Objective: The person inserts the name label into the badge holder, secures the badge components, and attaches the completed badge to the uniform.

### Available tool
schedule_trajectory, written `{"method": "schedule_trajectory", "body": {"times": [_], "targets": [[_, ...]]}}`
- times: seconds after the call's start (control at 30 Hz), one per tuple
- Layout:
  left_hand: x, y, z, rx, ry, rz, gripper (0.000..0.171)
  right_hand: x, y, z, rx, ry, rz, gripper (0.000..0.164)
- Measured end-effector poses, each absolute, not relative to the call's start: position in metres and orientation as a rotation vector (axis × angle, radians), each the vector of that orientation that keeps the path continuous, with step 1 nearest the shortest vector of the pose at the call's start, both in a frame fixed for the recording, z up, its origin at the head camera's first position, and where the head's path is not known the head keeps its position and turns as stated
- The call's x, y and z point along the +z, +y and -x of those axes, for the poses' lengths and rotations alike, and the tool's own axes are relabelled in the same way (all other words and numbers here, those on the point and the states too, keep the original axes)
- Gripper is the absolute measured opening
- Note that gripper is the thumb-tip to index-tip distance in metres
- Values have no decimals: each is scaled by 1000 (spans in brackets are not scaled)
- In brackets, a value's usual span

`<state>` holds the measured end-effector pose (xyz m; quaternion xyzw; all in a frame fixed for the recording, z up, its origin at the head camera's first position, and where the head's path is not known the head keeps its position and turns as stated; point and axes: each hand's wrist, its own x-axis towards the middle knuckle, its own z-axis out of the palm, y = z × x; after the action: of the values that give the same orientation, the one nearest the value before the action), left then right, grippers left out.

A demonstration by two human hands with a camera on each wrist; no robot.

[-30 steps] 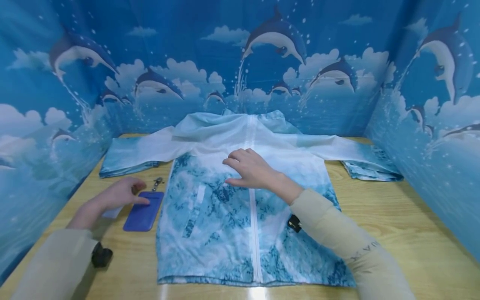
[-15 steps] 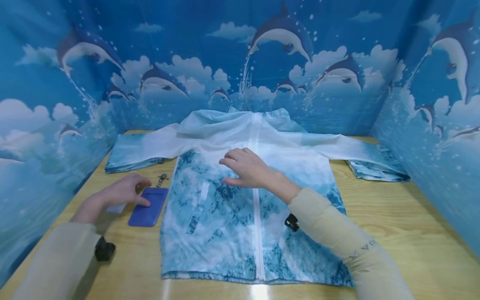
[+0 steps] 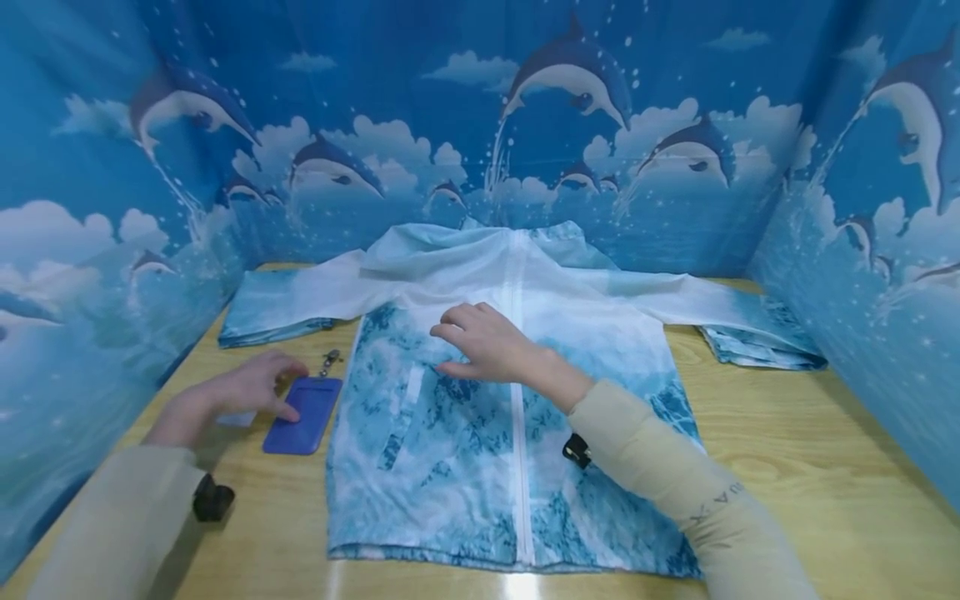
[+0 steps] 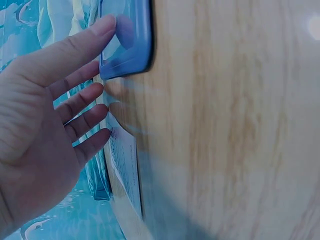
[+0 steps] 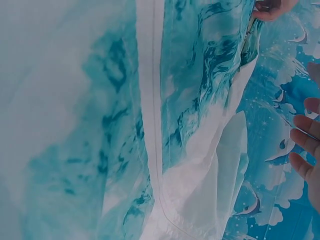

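Cardholder [image 3: 311, 417], one; jacket [image 3: 480, 442], one.

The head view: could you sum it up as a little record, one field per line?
Left hand: left hand, thumb over the holder; contact unclear
Right hand: right hand above the jacket, holding nothing
Garment: blue-and-white jacket on the table, sleeves spread
Holder: blue card holder, beside the jacket
Backdrop: dolphin-print curtain
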<state>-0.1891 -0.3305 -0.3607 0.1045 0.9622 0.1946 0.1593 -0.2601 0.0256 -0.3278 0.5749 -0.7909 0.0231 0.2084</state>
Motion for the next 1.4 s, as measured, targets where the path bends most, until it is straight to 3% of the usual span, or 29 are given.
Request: {"method": "schedule_trajectory", "body": {"times": [0.87,1.4], "targets": [[-364,-327,195,475,2671,-216,63,-336,8,252,-44,-2195,-1669,41],[-354,-335,194,708,2674,-128,49,-331,0,255,-67,-2260,-1665,43]]}}
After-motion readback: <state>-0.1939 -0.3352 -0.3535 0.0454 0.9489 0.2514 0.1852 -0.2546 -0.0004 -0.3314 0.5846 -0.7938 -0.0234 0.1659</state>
